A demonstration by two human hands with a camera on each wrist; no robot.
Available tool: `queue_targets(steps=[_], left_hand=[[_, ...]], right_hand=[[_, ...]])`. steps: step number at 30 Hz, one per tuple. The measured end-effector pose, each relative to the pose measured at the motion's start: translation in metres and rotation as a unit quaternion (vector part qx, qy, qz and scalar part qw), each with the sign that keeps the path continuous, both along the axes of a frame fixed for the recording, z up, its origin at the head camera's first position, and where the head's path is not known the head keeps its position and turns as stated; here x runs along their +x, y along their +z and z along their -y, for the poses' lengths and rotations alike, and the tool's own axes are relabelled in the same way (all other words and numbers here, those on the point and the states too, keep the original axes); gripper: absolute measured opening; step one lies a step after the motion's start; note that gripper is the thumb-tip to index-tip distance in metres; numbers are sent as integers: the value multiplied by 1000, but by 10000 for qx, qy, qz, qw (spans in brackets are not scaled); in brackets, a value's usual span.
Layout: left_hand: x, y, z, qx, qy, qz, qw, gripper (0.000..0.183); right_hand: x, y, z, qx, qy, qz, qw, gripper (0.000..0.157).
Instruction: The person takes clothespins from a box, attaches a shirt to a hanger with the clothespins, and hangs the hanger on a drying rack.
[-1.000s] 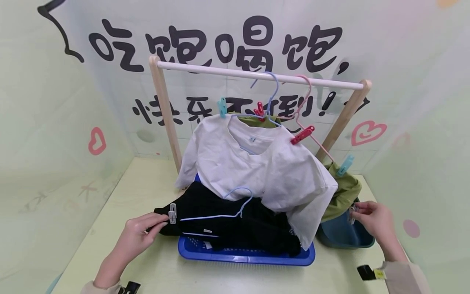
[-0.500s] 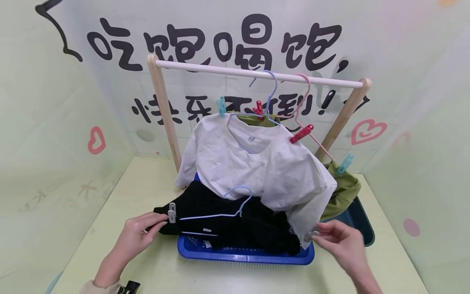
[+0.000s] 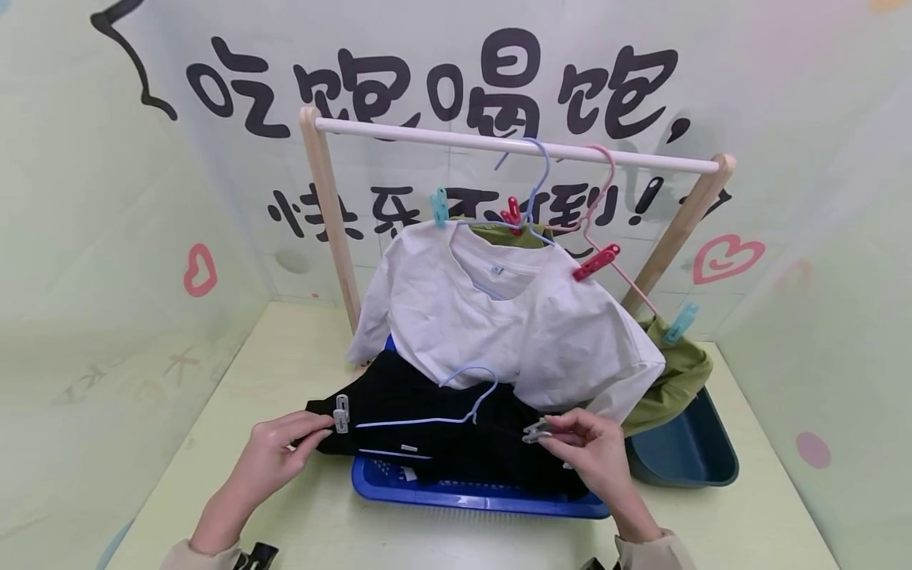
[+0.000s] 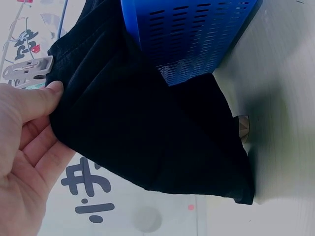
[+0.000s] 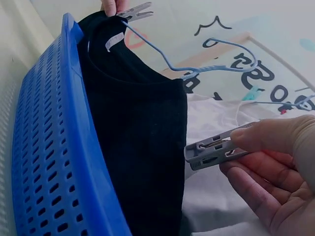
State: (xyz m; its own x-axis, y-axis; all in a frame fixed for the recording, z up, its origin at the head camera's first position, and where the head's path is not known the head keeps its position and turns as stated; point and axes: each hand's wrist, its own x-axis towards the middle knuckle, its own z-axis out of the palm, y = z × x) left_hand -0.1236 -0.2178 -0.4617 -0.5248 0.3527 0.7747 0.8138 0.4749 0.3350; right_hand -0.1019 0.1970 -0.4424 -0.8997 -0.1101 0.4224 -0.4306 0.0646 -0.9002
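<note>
A black shirt [image 3: 406, 396] lies over the blue basket [image 3: 484, 504], with a light-blue hanger [image 3: 420, 420] in its neck. A grey clothespin [image 3: 341, 414] is clipped at the shirt's left shoulder. Just beside that clip, my left hand [image 3: 274, 453] pinches the shirt's edge; the left wrist view shows the thumb on the cloth [image 4: 113, 98]. My right hand [image 3: 594, 453] holds a second grey clothespin [image 5: 211, 152] between thumb and fingers. In the right wrist view its tip is at the shirt's edge; whether it touches I cannot tell.
Behind stands a rack with a white rail [image 3: 427, 136]. From it hang a white T-shirt [image 3: 456, 317] and a green garment [image 3: 687, 368], with red and teal clothespins [image 3: 597, 262] on them. A dark teal bin [image 3: 684, 443] stands at the right.
My right hand has come left from the teal bin to the black shirt, carrying the grey clothespin. My left hand keeps its pinch on the shirt's left shoulder. The view has shifted slightly.
</note>
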Motion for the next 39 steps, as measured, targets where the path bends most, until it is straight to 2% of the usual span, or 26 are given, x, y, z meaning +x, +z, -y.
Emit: queue_targets(steps=[8, 15, 20, 23, 25, 27, 30, 32, 35, 39], left_hand=[[2, 1, 0, -12, 20, 55, 10000, 42], [3, 0, 0, -6, 43, 23, 10000, 41], [7, 3, -1, 25, 143, 179, 9997, 41], [8, 5, -1, 29, 154, 217, 9996, 40], [8, 5, -1, 63, 120, 241, 9996, 39], [7, 4, 0, 90, 68, 257, 9996, 38], [6, 2, 2, 98, 53, 412, 9991, 38], [5, 1, 3, 78, 55, 484, 9988, 39], [4, 2, 4, 57, 53, 498, 9987, 40], [-1, 12, 3, 185, -18, 237, 9995, 40]], right_hand=[[-6, -2, 8, -133, 306, -129, 9994, 21], [-8, -4, 11, 282, 199, 240, 9991, 17], [-10, -8, 9, 655, 443, 274, 9965, 26], [-10, -9, 5, 1298, 500, 177, 9901, 45], [-8, -12, 3, 1942, 320, 26, 9804, 48], [-6, -14, 1, 2635, 105, -140, 9645, 42], [-4, -20, -1, 3239, -123, -379, 9453, 26], [-3, -22, -1, 3312, -157, -565, 9418, 25], [-2, -22, -2, 3116, -326, -862, 9457, 28], [1, -4, -4, 2826, -553, -1197, 9501, 31]])
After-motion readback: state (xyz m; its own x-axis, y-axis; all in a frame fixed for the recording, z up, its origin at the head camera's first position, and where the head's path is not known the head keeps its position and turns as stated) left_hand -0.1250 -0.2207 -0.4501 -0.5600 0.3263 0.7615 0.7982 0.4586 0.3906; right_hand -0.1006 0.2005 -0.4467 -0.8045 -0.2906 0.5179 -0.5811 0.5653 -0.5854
